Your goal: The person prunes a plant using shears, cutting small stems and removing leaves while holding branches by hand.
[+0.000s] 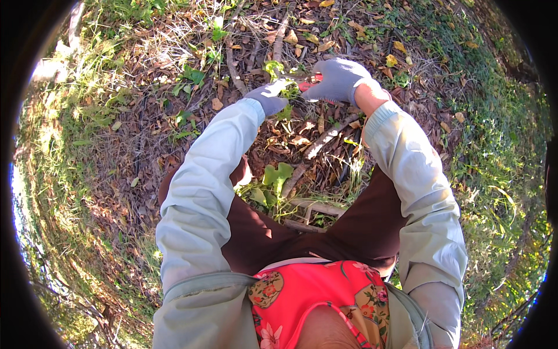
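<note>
My left hand (268,97), in a grey knit glove, reaches low over the leaf litter with its fingers closed around part of a small green plant (287,90). Just to its right, my right hand (339,80), gloved alike, grips a red-handled cutting tool (308,83), which looks like pruning shears. The tool points toward the plant at my left fingertips; its blades are hard to make out. Bright sun washes out part of the left glove.
Brown fallen leaves (283,144) and thin sticks cover the ground. A pale branch (324,144) lies between my knees, near a broad-leaved green plant (277,176) and a piece of wooden frame (309,213). A dead stem (234,65) lies ahead. Grass (492,187) grows on both sides.
</note>
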Demonstrator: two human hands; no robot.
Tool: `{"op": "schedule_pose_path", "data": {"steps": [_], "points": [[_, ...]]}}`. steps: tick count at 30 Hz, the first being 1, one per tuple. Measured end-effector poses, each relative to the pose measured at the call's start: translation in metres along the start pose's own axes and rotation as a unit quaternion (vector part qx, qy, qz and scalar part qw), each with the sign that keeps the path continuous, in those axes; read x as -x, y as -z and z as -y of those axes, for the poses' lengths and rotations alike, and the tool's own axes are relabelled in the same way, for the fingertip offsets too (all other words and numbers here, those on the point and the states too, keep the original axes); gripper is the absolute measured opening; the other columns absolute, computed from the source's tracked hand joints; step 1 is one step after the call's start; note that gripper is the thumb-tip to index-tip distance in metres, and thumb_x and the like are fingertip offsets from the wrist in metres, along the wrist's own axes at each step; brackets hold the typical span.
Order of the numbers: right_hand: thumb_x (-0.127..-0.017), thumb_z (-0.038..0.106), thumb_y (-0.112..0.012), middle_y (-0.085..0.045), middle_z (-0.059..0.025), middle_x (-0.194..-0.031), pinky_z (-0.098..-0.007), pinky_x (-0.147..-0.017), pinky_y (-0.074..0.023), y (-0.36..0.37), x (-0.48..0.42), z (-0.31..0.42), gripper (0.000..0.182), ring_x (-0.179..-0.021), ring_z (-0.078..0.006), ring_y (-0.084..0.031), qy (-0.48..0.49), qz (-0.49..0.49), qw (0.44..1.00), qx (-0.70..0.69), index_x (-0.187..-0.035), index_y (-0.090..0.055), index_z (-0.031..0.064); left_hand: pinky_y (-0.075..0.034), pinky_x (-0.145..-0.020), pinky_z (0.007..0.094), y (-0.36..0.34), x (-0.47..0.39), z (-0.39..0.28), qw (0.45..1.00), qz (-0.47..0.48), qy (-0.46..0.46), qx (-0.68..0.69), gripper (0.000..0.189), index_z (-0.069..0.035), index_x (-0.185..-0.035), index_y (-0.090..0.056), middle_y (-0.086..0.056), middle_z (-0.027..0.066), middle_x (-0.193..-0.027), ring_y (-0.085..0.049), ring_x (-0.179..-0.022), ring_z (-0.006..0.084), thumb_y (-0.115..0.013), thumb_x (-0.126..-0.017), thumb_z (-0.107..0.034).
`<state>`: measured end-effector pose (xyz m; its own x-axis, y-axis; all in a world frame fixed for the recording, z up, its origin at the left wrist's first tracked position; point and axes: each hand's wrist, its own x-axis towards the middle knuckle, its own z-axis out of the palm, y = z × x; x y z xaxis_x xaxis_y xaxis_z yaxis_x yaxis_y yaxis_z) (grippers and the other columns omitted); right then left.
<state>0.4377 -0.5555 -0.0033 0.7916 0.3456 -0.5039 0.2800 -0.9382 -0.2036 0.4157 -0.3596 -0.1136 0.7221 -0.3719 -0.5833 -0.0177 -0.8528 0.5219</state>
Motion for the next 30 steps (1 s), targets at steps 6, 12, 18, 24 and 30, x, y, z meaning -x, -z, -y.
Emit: {"op": "schedule_pose_path", "data": {"steps": [6,12,18,24,30], "points": [[-0.068,0.057,-0.069,-0.068,-0.0153,-0.094,-0.0406,-0.08,-0.0498,-0.008,-0.008,0.005,0.06,-0.088,-0.0332,-0.065,0.02,0.005,1.0,-0.006,-0.104,-0.066,0.0097,-0.038,-0.103,0.036,-0.013,-0.009,0.009,0.998,-0.011,0.001,-0.06,0.071,-0.009,-0.145,-0.032,-0.049,0.02,-0.138,-0.049,-0.125,0.033,-0.054,-0.087,-0.043],[-0.07,0.058,-0.065,-0.069,-0.0146,-0.097,-0.0394,-0.081,-0.0516,-0.007,0.001,0.0,0.058,-0.091,-0.0306,-0.067,0.027,-0.097,0.995,0.003,-0.098,-0.068,0.0074,-0.038,-0.104,0.0363,-0.018,-0.013,0.013,0.999,-0.012,0.019,-0.041,0.072,-0.011,-0.146,-0.03,-0.046,0.0202,-0.14,-0.049,-0.125,0.0323,-0.054,-0.087,-0.045],[-0.068,0.057,-0.069,-0.068,-0.0156,-0.094,-0.0405,-0.079,-0.0509,0.0,0.003,0.0,0.061,-0.089,-0.0324,-0.066,0.028,0.013,0.999,0.032,-0.101,-0.067,0.0061,-0.038,-0.104,0.0357,-0.006,-0.007,-0.002,0.99,0.067,0.018,-0.125,0.072,-0.008,-0.144,-0.032,-0.047,0.0218,-0.138,-0.048,-0.126,0.0327,-0.054,-0.087,-0.046],[-0.069,0.054,-0.07,-0.067,-0.017,-0.089,-0.0424,-0.076,-0.0502,-0.004,0.004,0.001,0.055,-0.085,-0.0338,-0.065,0.039,-0.003,0.999,0.029,-0.1,-0.067,0.0084,-0.038,-0.104,0.0351,-0.012,-0.006,0.006,0.998,-0.02,0.024,-0.053,0.073,-0.005,-0.142,-0.037,-0.049,0.0219,-0.136,-0.049,-0.124,0.0325,-0.055,-0.085,-0.047],[-0.068,0.049,-0.07,-0.065,-0.019,-0.098,-0.0414,-0.08,-0.05,-0.011,0.008,-0.01,0.06,-0.09,-0.0349,-0.064,0.031,-0.05,0.998,-0.015,-0.113,-0.062,0.0102,-0.035,-0.106,0.035,0.014,0.014,-0.022,0.995,0.035,0.094,-0.013,0.075,-0.003,-0.143,-0.036,-0.048,0.0207,-0.137,-0.048,-0.125,0.0326,-0.055,-0.086,-0.048]]}}
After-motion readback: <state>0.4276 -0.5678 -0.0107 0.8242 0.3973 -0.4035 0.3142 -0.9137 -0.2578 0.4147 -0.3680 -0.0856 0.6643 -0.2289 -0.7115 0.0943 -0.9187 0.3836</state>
